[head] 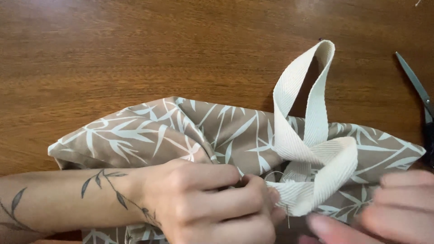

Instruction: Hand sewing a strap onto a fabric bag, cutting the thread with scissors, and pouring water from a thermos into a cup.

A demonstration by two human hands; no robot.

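Note:
A taupe fabric bag (149,131) printed with white leaves lies crumpled on a wooden table (135,49). A cream webbing strap (312,135) loops up from it and folds over itself near the front. My left hand (212,203) pinches the strap's end and the fabric edge, with a thin needle or pin showing just below its fingers. My right hand (384,212) is blurred at the lower right, its fingers resting on the fabric by the strap; what it holds is hidden.
Dark-handled scissors (418,97) lie at the right edge of the table, blades pointing away. Bare wood stretches behind and left of the bag.

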